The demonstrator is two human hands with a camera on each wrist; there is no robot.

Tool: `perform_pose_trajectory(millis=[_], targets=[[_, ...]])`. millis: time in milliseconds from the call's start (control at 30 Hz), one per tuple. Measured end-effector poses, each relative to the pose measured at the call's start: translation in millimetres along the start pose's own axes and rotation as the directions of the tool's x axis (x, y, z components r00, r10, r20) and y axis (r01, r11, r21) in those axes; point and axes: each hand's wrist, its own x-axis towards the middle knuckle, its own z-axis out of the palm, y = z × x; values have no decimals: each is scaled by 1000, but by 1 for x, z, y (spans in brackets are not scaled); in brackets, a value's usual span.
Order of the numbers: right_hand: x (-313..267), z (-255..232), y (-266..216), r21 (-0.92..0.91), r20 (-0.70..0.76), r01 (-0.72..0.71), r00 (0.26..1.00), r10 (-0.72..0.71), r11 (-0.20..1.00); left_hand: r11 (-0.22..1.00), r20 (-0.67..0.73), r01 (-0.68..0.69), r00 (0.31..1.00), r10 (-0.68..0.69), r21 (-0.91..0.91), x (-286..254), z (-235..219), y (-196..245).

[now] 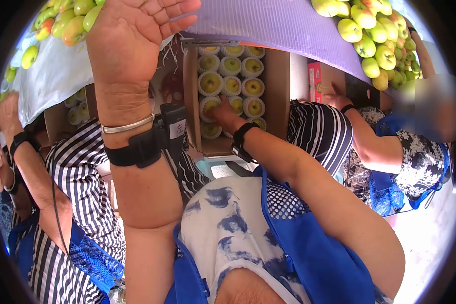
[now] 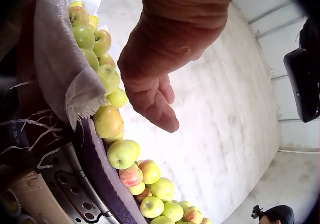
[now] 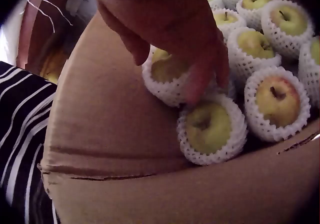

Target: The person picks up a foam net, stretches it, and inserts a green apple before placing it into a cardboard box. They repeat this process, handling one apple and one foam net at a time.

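Observation:
My right hand (image 1: pixel 227 112) reaches down into a cardboard box (image 1: pixel 277 91) of green-yellow apples in white foam nets. In the right wrist view the fingers and thumb of that right hand (image 3: pixel 165 24) come down around a netted apple (image 3: pixel 167 74) by the box wall, hiding part of it. Another netted apple (image 3: pixel 210 129) sits just in front of the fingertips. My left hand (image 1: pixel 131 45) is raised with the palm showing, fingers extended, holding nothing. In the left wrist view, the left hand (image 2: pixel 155 91) hangs over the edge of the loose apples (image 2: pixel 107 79).
A purple padded sheet (image 1: pixel 258 23) covers the table edge above the box, with a metal hinge (image 1: pixel 207 43) below it. Loose apples (image 1: pixel 380 40) are heaped at the upper right. People in striped clothing (image 1: pixel 83 177) and a patterned top (image 1: pixel 420 162) work close on both sides.

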Motion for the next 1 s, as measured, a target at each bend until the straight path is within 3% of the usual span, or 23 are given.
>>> perform_pose_trajectory(millis=[100, 200, 267, 300, 400, 500, 600, 667, 733, 800, 867, 933, 1000], targets=[[15, -7, 23, -107, 15, 130, 992, -129, 986, 996, 82, 70, 994, -74, 53, 4, -6, 0], [31, -8, 44, -259, -20, 238, 968, -251, 936, 991, 172, 110, 981, -95, -79, 8, -25, -6], [40, -12, 57, -297, -33, 186, 978, -204, 937, 989, 99, 122, 989, -113, -88, 6, -22, -7], [56, -15, 66, -239, -47, 43, 997, -56, 970, 990, 77, 110, 992, -103, -86, 6, -19, -7], [30, -28, 5, -658, 250, 297, 953, -172, 692, 991, -12, 107, 994, -109, -75, 6, -16, -11], [-48, -40, -78, -825, 520, 528, 849, -94, 201, 988, -108, 132, 984, -140, -74, 8, -10, -15], [-137, -68, -188, -522, 642, 705, 695, -324, 480, 982, -149, 149, 975, -166, -119, 15, -1, -19], [-154, -82, -235, -500, 638, 778, 628, -445, 381, 979, -150, 153, 974, -172, -132, 19, 1, -24], [-159, -94, -279, -610, 638, 783, 575, -512, 119, 977, -150, 156, 973, -177, -144, 22, 3, -28], [-115, -110, -298, -460, 534, 849, 498, -684, 260, 980, -146, 153, 974, -171, -128, 24, 8, -32], [-128, -109, -356, -561, 356, 728, 641, -680, 393, 981, -148, 157, 974, -173, -116, 27, 12, -34], [-109, -105, -398, -714, 244, 634, 625, -742, 299, 980, -156, 163, 971, -180, -115, 31, 16, -36], [-66, -101, -422, -851, 296, 517, 325, -898, -93, 980, -169, 163, 969, -181, -115, 35, 19, -37]])
